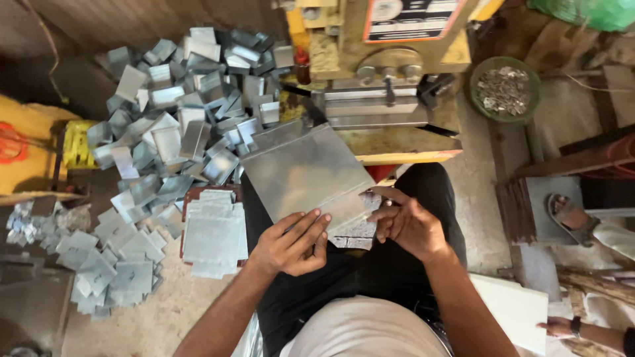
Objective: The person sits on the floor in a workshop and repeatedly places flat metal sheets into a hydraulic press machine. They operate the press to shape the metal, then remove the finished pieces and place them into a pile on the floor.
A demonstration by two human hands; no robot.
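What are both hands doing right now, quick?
Left hand: closed on the near edge of the metal sheet.
Right hand: fingers curled, touching the sheet's right corner.

One label only: a rectangular plate (411,18) is sitting on the front of the yellow press machine (403,142), top centre of the view. It's showing a red-orange border, a dark lower panel with pale lettering and a white upper-left section. Top edge is getting cropped. No packages or screens showing.
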